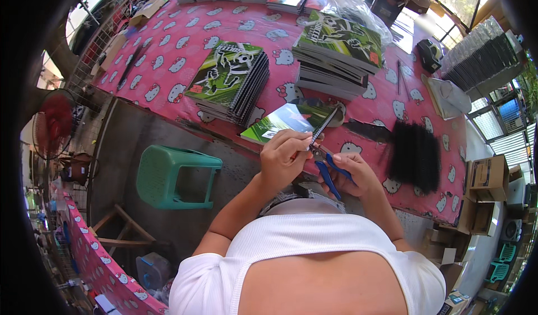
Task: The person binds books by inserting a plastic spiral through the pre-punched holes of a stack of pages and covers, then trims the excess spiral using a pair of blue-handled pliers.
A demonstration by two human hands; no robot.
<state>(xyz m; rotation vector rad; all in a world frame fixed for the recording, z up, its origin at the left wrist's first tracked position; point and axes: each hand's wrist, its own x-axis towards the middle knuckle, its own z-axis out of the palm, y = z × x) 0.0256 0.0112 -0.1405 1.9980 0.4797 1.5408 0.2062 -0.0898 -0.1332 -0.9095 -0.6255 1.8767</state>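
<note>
The left hand [283, 157] has its grip pinched shut on the near end of a black spiral binding coil [324, 126], which runs along the edge of a green-covered notebook [286, 122] lying at the near edge of the table [168, 52]. The right hand [354, 172] is closed around blue-handled pliers [326, 169], whose tip meets the coil's end. The table wears a pink cartoon-cat cloth and carries stacks of green notebooks [230, 80] farther off and a heap of black coils [416, 155] at right. A green plastic stool [175, 178] stands at left. Both forearms bend inward.

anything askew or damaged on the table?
Nothing looks damaged or spilled. The notebook stacks sit slightly fanned, not squared. The left hand steadies a notebook; the right hand holds blue-handled pliers at its spiral.
</note>
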